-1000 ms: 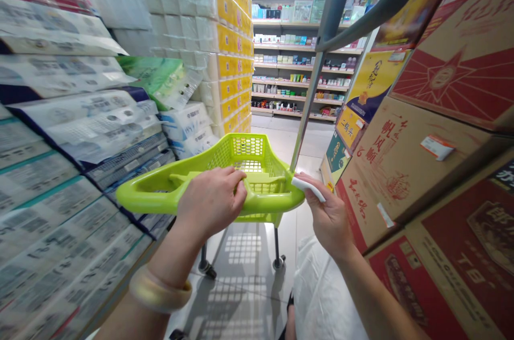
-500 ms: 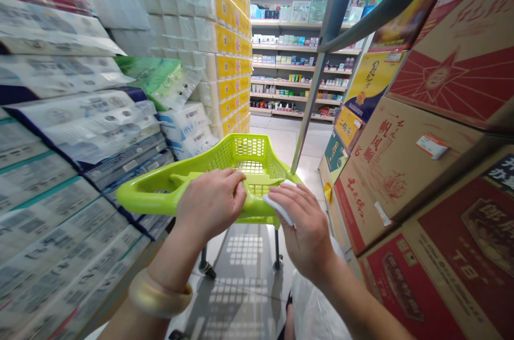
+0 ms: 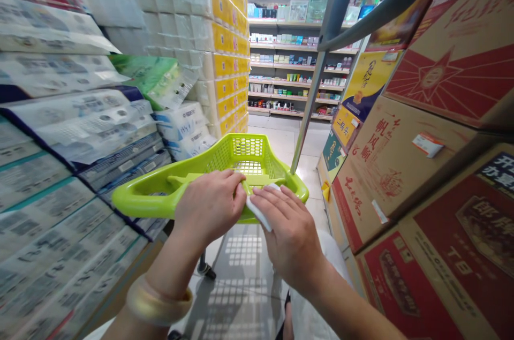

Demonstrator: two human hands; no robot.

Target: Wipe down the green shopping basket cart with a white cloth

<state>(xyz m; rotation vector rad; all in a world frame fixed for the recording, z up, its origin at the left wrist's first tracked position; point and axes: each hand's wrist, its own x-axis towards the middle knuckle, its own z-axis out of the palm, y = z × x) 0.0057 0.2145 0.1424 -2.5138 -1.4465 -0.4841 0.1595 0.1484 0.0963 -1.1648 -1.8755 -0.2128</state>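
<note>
A lime-green shopping cart (image 3: 140, 202) with a perforated plastic basket stands in front of me. My left hand (image 3: 211, 202) is wrapped round the middle of its handle bar; a gold bangle (image 3: 158, 300) circles that wrist. Close beside it, my right hand (image 3: 287, 230) presses a folded white cloth or tissue (image 3: 260, 212) onto the handle, fingers laid over it. The cloth is partly hidden under those fingers. A grey metal pole (image 3: 309, 115) rises from the cart's right side to a dark curved bar above.
Stacked paper packs (image 3: 64, 168) line the left, with a tall pile of wrapped tissue rolls (image 3: 228, 61) beyond. On the right stand stacked cartons (image 3: 405, 152). Shelves of small goods (image 3: 289, 67) are at the back, across a light tiled floor (image 3: 273, 136).
My right hand has slid left along the handle with the white cloth, coming close to my left hand. The left hand keeps its grip on the bar.
</note>
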